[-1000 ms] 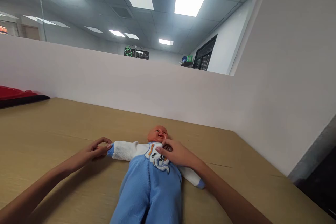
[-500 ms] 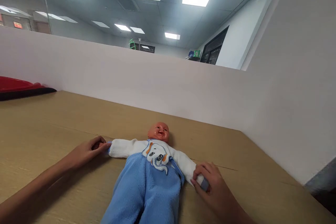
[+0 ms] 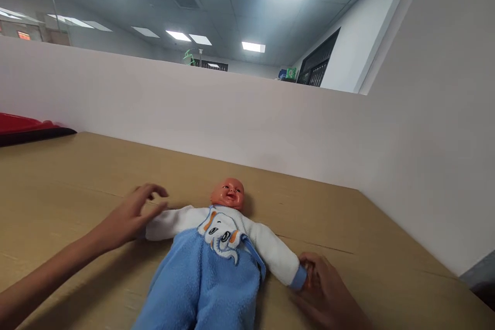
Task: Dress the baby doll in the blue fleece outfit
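A baby doll (image 3: pixel 232 273) lies on its back on the wooden table, its arms spread. It wears blue fleece overalls with an elephant patch and white sleeves with blue cuffs. My left hand (image 3: pixel 141 209) is over the end of the sleeve on the left, thumb and fingers apart; it hides that cuff and the doll's hand there. At the other sleeve, my right hand (image 3: pixel 327 289) curls around the doll's small hand, just past the blue cuff (image 3: pixel 299 278). My right fingertips are partly hidden and a little blurred. The lower legs run out of view.
The tan tabletop (image 3: pixel 96 165) meets a low white wall (image 3: pixel 232 113) at the back and another wall on the right. A red object with a black edge (image 3: pixel 34 131) sits at the far left. Beyond the low wall are ceiling lights and a dark window.
My left hand has let go of the doll's hand, lifted and opened over the sleeve. My right hand has shifted from the sleeve's end outward to the doll's hand. The view has tilted slightly.
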The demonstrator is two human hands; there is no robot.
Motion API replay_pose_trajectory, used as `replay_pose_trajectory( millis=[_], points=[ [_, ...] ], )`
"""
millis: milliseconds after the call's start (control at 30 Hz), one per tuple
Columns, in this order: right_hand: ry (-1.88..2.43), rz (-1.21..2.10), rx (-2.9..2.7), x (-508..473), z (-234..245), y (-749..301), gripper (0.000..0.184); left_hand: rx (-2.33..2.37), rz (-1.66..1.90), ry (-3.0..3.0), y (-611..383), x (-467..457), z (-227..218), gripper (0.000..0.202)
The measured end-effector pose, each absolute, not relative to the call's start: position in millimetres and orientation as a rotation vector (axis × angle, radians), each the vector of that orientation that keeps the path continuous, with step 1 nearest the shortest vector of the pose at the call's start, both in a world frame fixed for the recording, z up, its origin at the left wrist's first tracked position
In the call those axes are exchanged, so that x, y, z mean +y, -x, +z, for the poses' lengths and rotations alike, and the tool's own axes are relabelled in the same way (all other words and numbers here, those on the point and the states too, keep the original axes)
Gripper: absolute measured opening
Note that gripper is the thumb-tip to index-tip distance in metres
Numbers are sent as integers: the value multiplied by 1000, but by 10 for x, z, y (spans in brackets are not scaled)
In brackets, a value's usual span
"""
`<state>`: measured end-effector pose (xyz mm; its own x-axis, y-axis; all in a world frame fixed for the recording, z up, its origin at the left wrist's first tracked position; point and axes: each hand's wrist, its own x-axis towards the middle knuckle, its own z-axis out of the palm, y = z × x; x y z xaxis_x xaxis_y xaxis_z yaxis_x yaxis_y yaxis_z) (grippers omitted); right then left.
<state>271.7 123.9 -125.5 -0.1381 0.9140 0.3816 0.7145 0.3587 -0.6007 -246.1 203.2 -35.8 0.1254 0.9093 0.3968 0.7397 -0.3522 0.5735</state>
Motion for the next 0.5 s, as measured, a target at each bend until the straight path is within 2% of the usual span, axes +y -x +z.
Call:
replay_pose_trajectory(
  millis=[100, 167, 267, 333, 400, 500],
  points=[
    [1398, 534, -1858, 1241, -1161, -2668, 49, 1221, 919, -2521, 1721, 1837, -26, 33],
    [1391, 598, -1688, 1228, -1065, -2598, 50, 965, 780, -2753, 1223, 1737, 103, 24],
    [1393, 626, -1440, 1204, -861, -2441, 55, 801, 540, -3022, 674, 1739, 104, 30],
    [1351, 673, -1378, 1221, -709, -2330, 59, 780, 444, -3165, 484, 1818, 36, 28],
    [1299, 698, -1406, 1288, -589, -2238, 58, 709, 440, -3259, 429, 1891, -14, 20],
    [1253, 652, -1527, 1464, -559, -2120, 45, 363, 659, -3443, 514, 1910, 4, 4]
  ],
)
